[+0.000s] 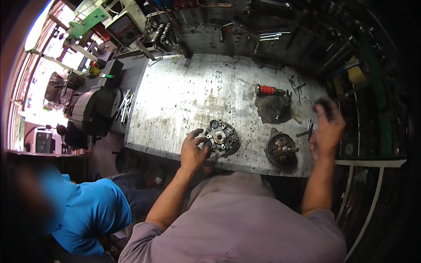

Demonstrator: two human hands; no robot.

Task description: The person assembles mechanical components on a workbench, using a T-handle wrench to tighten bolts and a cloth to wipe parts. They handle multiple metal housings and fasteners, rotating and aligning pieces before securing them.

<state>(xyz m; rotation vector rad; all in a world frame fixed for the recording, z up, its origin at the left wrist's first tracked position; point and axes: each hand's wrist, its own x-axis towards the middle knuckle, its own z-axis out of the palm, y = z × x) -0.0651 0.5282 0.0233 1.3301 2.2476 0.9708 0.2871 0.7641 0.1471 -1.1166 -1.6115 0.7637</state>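
Closest to the camera I see my own grey shirt (245, 219) filling the lower middle of the view, with both bare forearms going up from it to the bench. Beyond it lies the large worn metal workbench top (188, 92), grey and scratched, with dark stains. On my left, below the bench edge, a person in a blue shirt (94, 210) stands or sits close to me. Further left, on a darker surface beside the bench, I see a big dark motor-like housing (94, 109) and next to it a bundle of bright wrenches (124, 104). On the bench near the front edge sits a round alternator end housing (222, 138), dark metal with a bright bearing ring in its middle. My left hand (194, 151) touches its left rim, fingers curled partly around the edge, so it holds the housing lightly. To the right of it, a little apart, stands a rotor part with a short shaft (282, 150) pointing to the right. Behind this one lies another dark housing piece (274, 108), and just behind that a small red cylinder-shaped tool (266, 90). My right hand (328, 129) is raised at the right end of the bench, fingers closed around a small dark object (323, 105); what it is I cannot tell, because it is blurred.
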